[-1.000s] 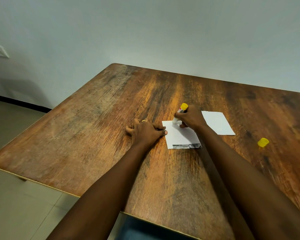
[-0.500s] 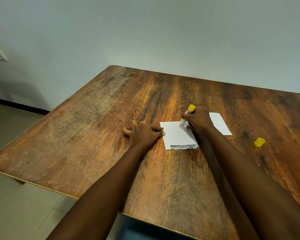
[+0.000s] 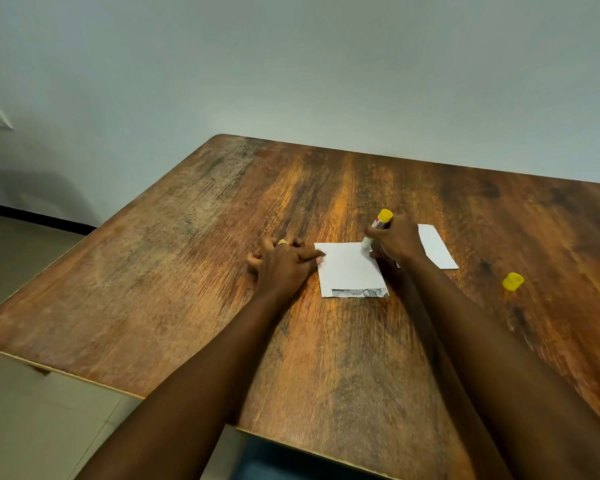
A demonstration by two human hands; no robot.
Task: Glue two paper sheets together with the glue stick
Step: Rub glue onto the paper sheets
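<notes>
A small white paper sheet point(image 3: 349, 268) with a grey printed strip along its near edge lies flat on the wooden table point(image 3: 187, 271). My left hand point(image 3: 283, 263) rests flat beside it, fingertips pressing its left edge. My right hand point(image 3: 397, 239) grips a glue stick point(image 3: 378, 225) with a yellow end, tilted, its white tip touching the sheet's far right corner. A second white sheet point(image 3: 437, 247) lies just right of that hand, partly hidden by it.
The glue stick's yellow cap point(image 3: 512, 281) stands alone on the table to the right. The table's left and near edges drop to a tiled floor point(image 3: 32, 417). A plain wall rises behind the far edge.
My right hand has slid the glue stick along the sheet's far edge from the left corner toward the right corner. My left hand has stayed on the sheet's left edge.
</notes>
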